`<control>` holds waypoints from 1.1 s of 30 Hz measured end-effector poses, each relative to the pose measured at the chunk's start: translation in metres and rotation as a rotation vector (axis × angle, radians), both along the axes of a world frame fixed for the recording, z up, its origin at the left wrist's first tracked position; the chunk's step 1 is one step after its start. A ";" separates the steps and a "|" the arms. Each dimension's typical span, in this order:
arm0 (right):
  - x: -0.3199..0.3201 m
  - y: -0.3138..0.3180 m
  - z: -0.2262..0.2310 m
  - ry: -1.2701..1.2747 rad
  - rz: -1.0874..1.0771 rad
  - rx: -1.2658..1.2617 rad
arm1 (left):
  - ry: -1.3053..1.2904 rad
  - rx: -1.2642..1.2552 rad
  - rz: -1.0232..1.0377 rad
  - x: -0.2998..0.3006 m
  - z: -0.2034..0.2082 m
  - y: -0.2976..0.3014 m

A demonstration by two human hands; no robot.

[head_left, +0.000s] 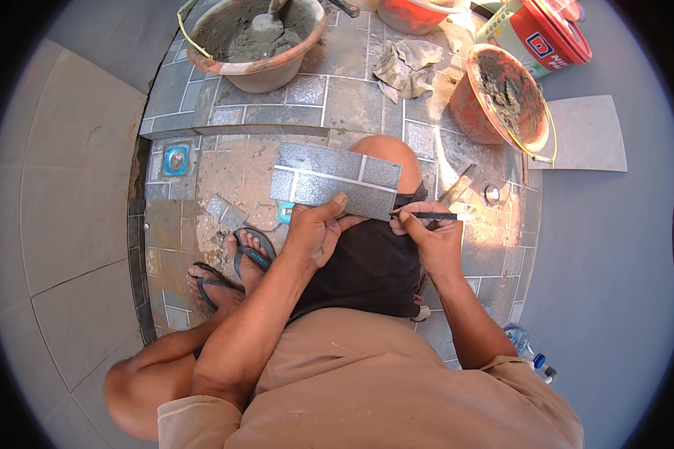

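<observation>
- Centrally, just above the middle of the frame, a grey patterned tile [335,178] with white joint lines is held face up, its long axis running left to right and dipping slightly toward the right.
- Tile gripped by the left hand [318,233] at the lower edge: thumb laid on the face, fingers tucked beneath, partly hidden.
- Black pen-like tool [430,216] pinched between thumb and fingers of the right hand [436,238]; pale end pointed to the right of the frame.
- Key relation: tool laid nearly level, its dark end directed left at the tile's lower right corner. Right hand placed just beside that corner and nearer to it than the left; whether the tile is touched by the tip cannot be told.
- Bare knee [389,153] partly covered by the tile's upper right part.
- Turquoise tape measure [284,212] seen below the tile's left end, partly covered; small tile offcuts [232,217] scattered further left on the floor [240,168].
- Mortar held in a wide basin [258,77], upper left, with a trowel [268,27] set in it; more contained in a red bucket [472,101], upper right.
</observation>
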State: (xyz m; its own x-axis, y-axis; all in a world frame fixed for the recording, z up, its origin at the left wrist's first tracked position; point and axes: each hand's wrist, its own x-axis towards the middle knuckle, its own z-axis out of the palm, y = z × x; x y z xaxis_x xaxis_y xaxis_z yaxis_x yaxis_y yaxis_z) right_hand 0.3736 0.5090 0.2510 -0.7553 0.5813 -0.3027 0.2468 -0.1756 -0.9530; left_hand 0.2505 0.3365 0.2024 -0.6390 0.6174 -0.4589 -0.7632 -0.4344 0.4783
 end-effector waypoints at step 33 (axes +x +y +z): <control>-0.119 0.035 -0.026 0.175 0.245 1.082 | 0.189 -0.496 0.763 -0.378 0.025 -0.187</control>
